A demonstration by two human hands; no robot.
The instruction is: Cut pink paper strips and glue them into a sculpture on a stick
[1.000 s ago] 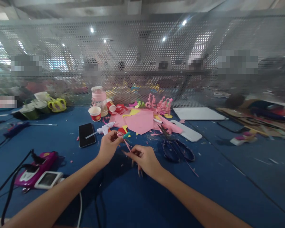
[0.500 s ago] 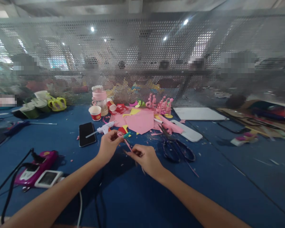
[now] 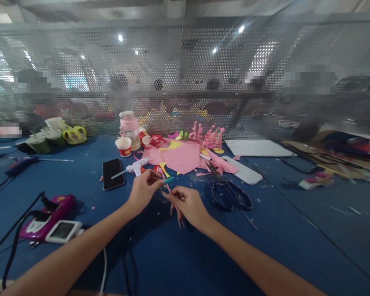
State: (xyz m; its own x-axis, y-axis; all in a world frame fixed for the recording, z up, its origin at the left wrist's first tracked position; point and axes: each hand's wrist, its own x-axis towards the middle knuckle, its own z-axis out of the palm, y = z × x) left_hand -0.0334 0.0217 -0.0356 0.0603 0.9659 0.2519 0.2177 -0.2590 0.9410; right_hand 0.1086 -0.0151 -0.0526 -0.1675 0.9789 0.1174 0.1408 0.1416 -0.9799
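Observation:
A narrow pink paper strip [image 3: 168, 188] runs between my two hands above the blue table. My left hand [image 3: 144, 190] is closed on its upper end, thumb pressed to the fingers; a long teal tip, apparently a nail, juts from the thumb. Lower down, my right hand [image 3: 189, 204] pinches the same strip, its other long-nailed fingers curled below. A white glue gun [image 3: 137, 166] lies just behind my left hand. Dark-handled scissors [image 3: 231, 193] rest to the right of my right hand. Pink paper sheets [image 3: 183, 157] lie beyond both hands.
A phone [image 3: 113, 181], paper cup [image 3: 123, 147] and bottle [image 3: 129, 127] stand or lie left of the paper. Curled pink paper pieces [image 3: 211, 137] are at the back. A purple power strip [image 3: 60, 205] with cables sits front left. A perforated screen [image 3: 179, 61] closes the far side.
My left thumb has shifted a little toward the right hand. My right fingers have moved along the strip, with the lower fingers now more spread downward.

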